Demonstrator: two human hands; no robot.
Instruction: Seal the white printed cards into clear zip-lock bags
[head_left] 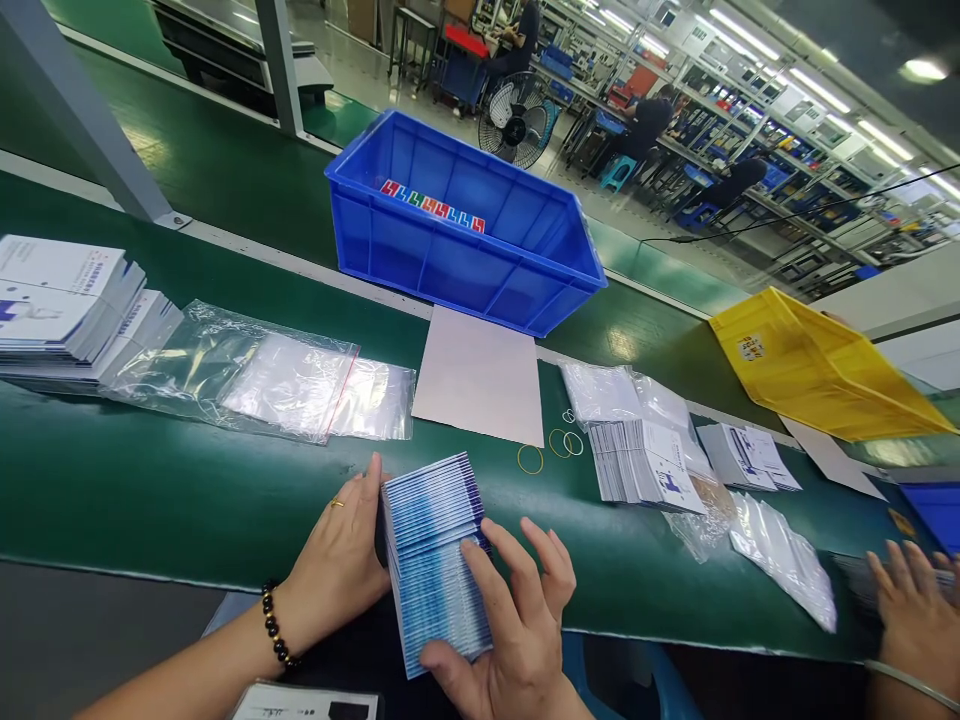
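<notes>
My left grip (341, 550) has hold of a thick stack of blue-edged booklets (439, 560) from its left side, thumb up. Its other fingers are hidden, so I can't tell how far they close. My right grip (517, 615) is partly open, with the fingers spread and some of them touching the stack. The stack is tilted at the near edge of the green table (225, 500). Past it, through the head camera, I see a pale card (480, 375) by a blue bin (450, 250). Clear plastic bags (292, 385) lie to the left, beside a white booklet pile (56, 300). Another person's hand (916, 605) is far to the right.
</notes>
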